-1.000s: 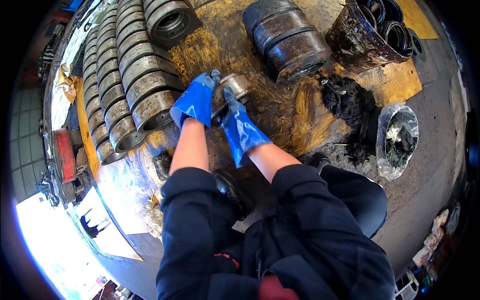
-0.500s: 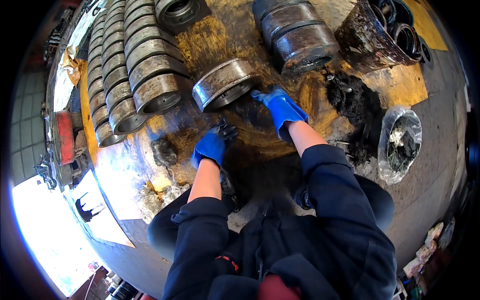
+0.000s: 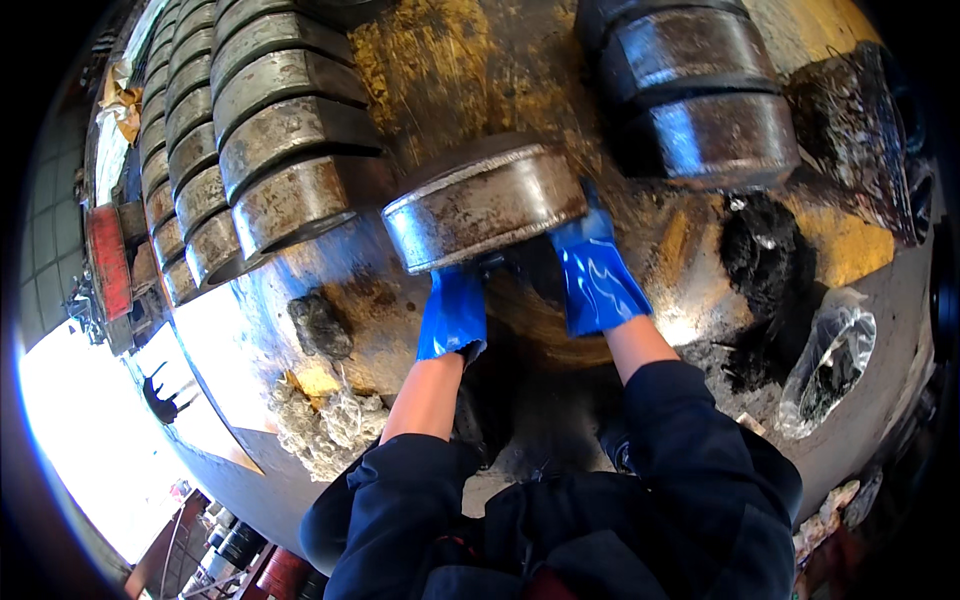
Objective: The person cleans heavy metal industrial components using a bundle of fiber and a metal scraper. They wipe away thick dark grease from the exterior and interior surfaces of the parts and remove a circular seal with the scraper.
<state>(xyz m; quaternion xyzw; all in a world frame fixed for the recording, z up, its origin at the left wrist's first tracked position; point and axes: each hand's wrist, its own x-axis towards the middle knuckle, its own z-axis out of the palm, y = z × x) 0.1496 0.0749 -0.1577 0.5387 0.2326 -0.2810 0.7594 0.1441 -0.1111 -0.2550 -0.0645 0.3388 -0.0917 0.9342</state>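
A wide, rust-stained metal ring (image 3: 485, 207) is in front of me, its outer face turned toward me and its near edge tilted up. My left hand (image 3: 452, 308), in a blue rubber glove, reaches under the ring's lower left edge, and its fingers are hidden behind the metal. My right hand (image 3: 597, 270), gloved the same way, grips the ring's right end, with the fingers along its side. Both hands are closed on the ring. Under it lies a dark, oily patch of the yellow-brown work surface (image 3: 420, 70).
Rows of similar rings (image 3: 290, 195) lie at left, and a stack of darker rings (image 3: 715, 130) at far right. Near them are a grimy bucket (image 3: 845, 130), a black greasy heap (image 3: 765, 255) and a clear plastic bag (image 3: 830, 360). A dark rag (image 3: 320, 325) and pale fibre waste (image 3: 325, 425) sit near left.
My left hand has moved forward from the open surface to under the ring. My right hand has closed on its right end. The ring has tipped up, and the whole view has shifted nearer.
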